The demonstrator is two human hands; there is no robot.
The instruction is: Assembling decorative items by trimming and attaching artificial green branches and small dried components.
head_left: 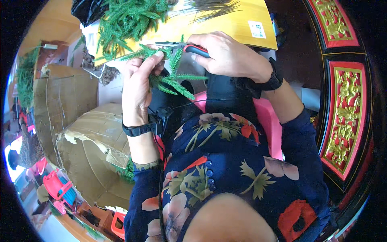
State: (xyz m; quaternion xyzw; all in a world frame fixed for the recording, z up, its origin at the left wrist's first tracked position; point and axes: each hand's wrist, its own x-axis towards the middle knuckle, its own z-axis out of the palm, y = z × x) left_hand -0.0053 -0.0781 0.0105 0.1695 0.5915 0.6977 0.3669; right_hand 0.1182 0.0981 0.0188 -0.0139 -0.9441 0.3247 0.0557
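My left hand [141, 72] is closed, thumb and fingers pinching a green artificial pine sprig [175, 66] whose needled branches fan out to the right and downward. In my right hand [229, 56] is a pair of pliers [196, 50] with red and black handles. The jaws of the pliers point left and lie across the upper part of the sprig, just above my left thumb. Whether they grip a stem there cannot be made out. Just beyond, a heap of similar green sprigs [131, 22] covers the left part of the yellow table [225, 30].
Thin dark wire stems [211, 8] lie at the table's far side, near a white label [256, 29]. A black plastic bag [86, 11] sits at the far left corner. An open cardboard box [88, 153] stands to my left. Carved red-and-gold panels [346, 117] rise on the right.
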